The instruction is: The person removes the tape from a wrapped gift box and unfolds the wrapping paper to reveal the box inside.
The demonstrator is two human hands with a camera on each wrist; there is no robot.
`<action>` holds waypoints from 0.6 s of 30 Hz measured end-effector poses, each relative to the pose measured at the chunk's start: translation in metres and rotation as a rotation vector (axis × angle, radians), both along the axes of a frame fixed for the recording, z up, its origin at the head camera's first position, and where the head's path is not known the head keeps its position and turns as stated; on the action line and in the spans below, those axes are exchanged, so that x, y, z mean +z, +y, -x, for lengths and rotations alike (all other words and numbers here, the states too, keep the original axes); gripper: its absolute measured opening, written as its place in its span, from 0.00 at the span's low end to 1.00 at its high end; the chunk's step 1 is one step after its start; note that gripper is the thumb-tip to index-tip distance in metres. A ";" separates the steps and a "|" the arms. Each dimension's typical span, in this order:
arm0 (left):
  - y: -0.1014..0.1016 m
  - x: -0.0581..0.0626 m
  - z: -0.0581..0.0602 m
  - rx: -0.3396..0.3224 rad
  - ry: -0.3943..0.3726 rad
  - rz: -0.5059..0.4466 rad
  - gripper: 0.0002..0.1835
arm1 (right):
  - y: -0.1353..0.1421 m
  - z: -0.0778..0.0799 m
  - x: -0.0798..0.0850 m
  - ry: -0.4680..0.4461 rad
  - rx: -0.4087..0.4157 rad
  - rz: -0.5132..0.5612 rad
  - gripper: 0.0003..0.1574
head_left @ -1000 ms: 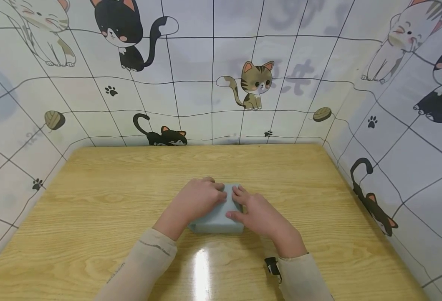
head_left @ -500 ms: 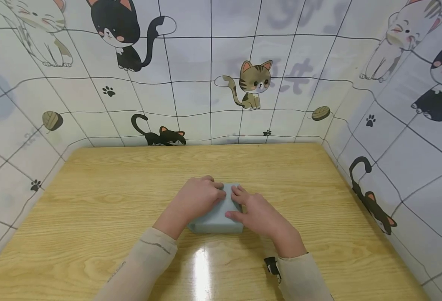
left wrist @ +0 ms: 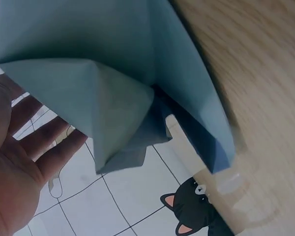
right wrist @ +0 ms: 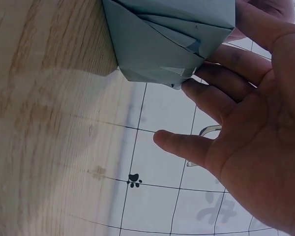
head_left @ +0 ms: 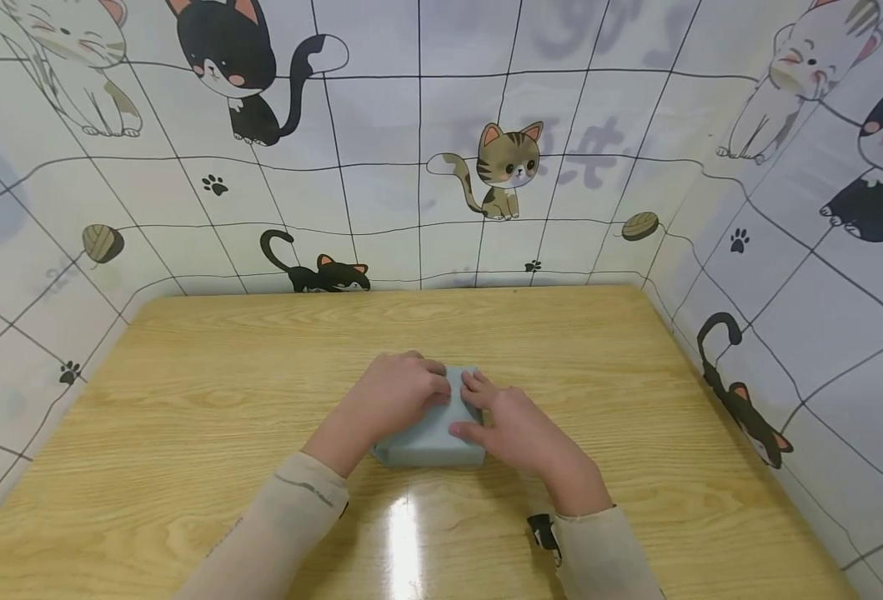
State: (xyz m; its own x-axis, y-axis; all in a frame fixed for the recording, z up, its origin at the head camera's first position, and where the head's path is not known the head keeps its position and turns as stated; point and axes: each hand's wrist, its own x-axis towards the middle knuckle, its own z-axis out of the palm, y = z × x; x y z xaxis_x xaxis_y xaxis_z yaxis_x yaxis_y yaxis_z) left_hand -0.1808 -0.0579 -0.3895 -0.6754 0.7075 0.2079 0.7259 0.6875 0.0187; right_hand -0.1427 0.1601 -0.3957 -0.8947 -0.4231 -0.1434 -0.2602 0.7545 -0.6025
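A small package wrapped in light blue paper [head_left: 433,446] lies on the table below both hands. My left hand [head_left: 396,396] rests on its upper left part, fingers bent at the knuckles over the top. On the right side, my right hand [head_left: 519,429] touches the top with fingertips and thumb. In the left wrist view, loose paper flaps [left wrist: 123,110] stick out from the package's left end, and the left fingers stretch out behind them. The right end [right wrist: 157,54] shows overlapping folds and a shiny patch that looks like clear tape; the little finger stands apart from it.
The wood-grain table [head_left: 223,375] extends around the package. White sheets printed with cats and grid lines [head_left: 381,183] stand along its back and sides. A black-and-white tab [head_left: 544,531] hangs by the right sleeve.
The left hand's fingers shift very slightly on the package and the left forearm moves a little leftward. The right hand stays in place on the package, and the head view drifts slightly.
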 end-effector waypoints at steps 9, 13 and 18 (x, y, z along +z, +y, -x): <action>0.001 0.005 -0.005 -0.083 0.138 0.255 0.10 | 0.002 -0.001 -0.001 0.003 0.000 0.013 0.46; 0.004 0.007 -0.009 -0.098 0.167 0.344 0.13 | 0.002 0.000 -0.003 0.005 0.009 0.027 0.46; 0.011 0.008 -0.011 -0.136 0.263 0.453 0.18 | 0.001 0.000 -0.003 0.019 0.023 0.039 0.43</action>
State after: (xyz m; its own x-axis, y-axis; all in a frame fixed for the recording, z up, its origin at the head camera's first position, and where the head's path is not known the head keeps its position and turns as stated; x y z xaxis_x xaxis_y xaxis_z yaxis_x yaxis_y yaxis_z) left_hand -0.1699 -0.0472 -0.3812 -0.5378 0.8430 0.0112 0.7493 0.4840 -0.4520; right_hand -0.1430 0.1613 -0.3988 -0.8872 -0.4483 -0.1096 -0.2887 0.7245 -0.6259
